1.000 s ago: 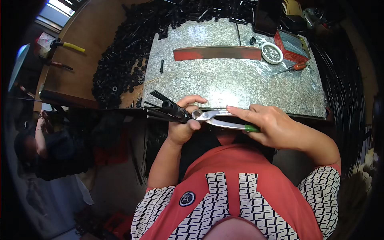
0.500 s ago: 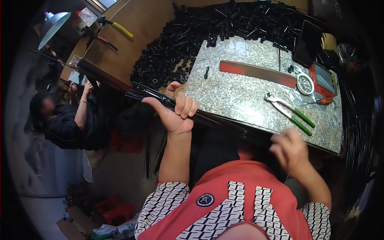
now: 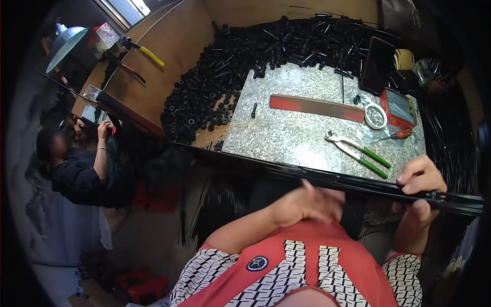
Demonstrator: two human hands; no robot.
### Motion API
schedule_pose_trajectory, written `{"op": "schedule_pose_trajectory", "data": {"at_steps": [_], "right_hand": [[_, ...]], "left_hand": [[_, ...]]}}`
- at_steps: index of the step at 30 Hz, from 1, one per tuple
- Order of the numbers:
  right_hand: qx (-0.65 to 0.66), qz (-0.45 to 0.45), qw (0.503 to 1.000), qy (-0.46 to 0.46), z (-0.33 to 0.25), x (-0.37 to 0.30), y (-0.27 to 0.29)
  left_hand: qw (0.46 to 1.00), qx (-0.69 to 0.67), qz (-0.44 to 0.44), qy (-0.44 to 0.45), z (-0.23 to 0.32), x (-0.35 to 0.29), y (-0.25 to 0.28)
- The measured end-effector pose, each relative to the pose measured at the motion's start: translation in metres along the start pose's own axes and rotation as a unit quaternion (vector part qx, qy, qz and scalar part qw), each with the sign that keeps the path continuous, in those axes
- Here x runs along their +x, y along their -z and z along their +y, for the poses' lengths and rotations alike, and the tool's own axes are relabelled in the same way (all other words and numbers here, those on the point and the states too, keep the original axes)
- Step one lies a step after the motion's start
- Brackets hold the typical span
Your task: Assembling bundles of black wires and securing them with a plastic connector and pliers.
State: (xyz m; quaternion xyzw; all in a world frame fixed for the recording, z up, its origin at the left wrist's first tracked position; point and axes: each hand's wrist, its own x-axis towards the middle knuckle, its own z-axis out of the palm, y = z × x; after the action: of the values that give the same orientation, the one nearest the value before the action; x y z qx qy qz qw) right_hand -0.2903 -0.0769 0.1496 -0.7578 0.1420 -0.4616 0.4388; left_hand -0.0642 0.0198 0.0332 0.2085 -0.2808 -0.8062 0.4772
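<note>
My right hand (image 3: 423, 185) is closed round one end of a long black umbrella frame (image 3: 353, 183), a folded bundle of thin ribs lying crosswise along the near edge of the workbench. The ribs fan out a little past my right fist. My left hand (image 3: 307, 205) is just below the middle of the frame, close to my shirt; motion smears its fingers, and I cannot tell whether it touches the ribs. Green-handled pincers (image 3: 358, 153) lie on the speckled board (image 3: 286, 146), just beyond the frame.
Black plastic parts (image 3: 204, 102) are heaped round the board's left and far sides. On it lie a red-brown flat bar (image 3: 317, 108), a white dish of small metal pieces (image 3: 376, 116), a red box (image 3: 399, 110) and a screwdriver (image 3: 396, 135). A co-worker (image 3: 82, 171) sits at the left.
The umbrella frame has shifted to the right. My left hand has let go of its left end and come to the middle; my right hand has moved right and taken hold of the other end.
</note>
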Motion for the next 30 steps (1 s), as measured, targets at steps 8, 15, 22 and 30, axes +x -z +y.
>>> {"op": "schedule_pose_trajectory", "data": {"at_steps": [8, 15, 22, 30], "right_hand": [[-0.074, -0.238, 0.956, -0.155, 0.079, -0.009, -0.056], [-0.090, -0.326, 0.904, -0.260, 0.116, -0.029, -0.097], [-0.120, -0.359, 0.901, -0.213, 0.115, -0.023, -0.093], [0.052, -0.339, 0.931, -0.123, 0.065, 0.056, -0.047]], "left_hand": [[0.905, 0.398, 0.086, -0.121, 0.063, -0.011, -0.025], [0.890, 0.279, 0.103, -0.345, 0.104, 0.013, -0.029], [0.879, 0.290, 0.006, -0.379, 0.119, 0.018, -0.026], [0.905, 0.291, 0.054, -0.306, 0.129, 0.015, -0.053]]}}
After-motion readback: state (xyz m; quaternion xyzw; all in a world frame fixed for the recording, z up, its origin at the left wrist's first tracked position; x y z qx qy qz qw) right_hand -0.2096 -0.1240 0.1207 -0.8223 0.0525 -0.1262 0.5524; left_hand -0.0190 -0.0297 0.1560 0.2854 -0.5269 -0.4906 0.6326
